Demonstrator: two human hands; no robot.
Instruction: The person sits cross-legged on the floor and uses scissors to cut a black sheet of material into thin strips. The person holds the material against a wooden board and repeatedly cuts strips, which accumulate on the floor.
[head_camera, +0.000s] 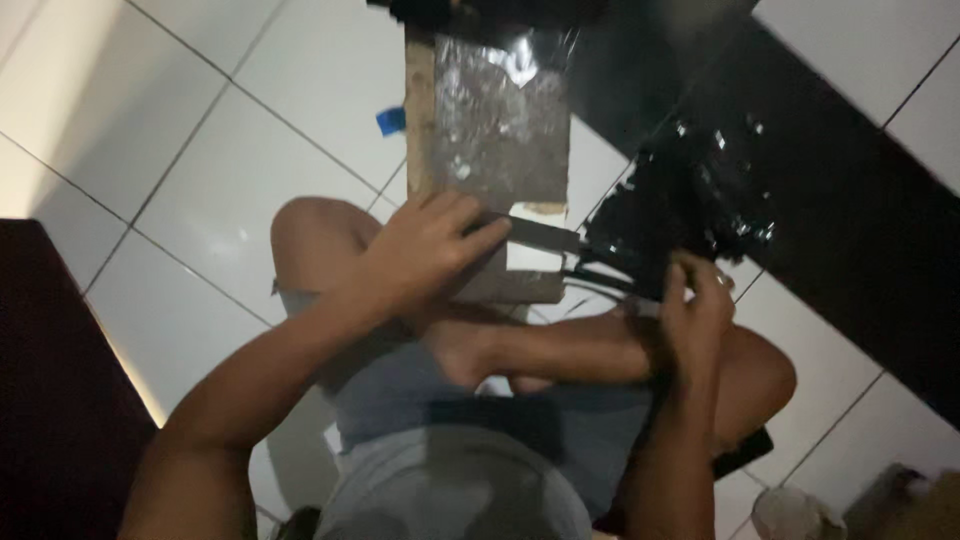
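I sit cross-legged on a tiled floor. My left hand (425, 255) presses down on the near end of a wooden board (490, 130), and a flat blade-like tool (540, 233) pokes out from under its fingers. The board's top is covered with a shiny grey film. My right hand (695, 310) pinches the edge of a crumpled black plastic sheet (700, 205) lying to the right of the board. Thin dark strands run from that sheet towards the board's near corner.
White floor tiles (220, 170) lie to the left, with a scrap of blue tape (391, 121) beside the board. A wide black band (860, 220) crosses the floor at right. A dark piece of furniture (50, 400) stands at left; a pale round object (790, 513) lies at bottom right.
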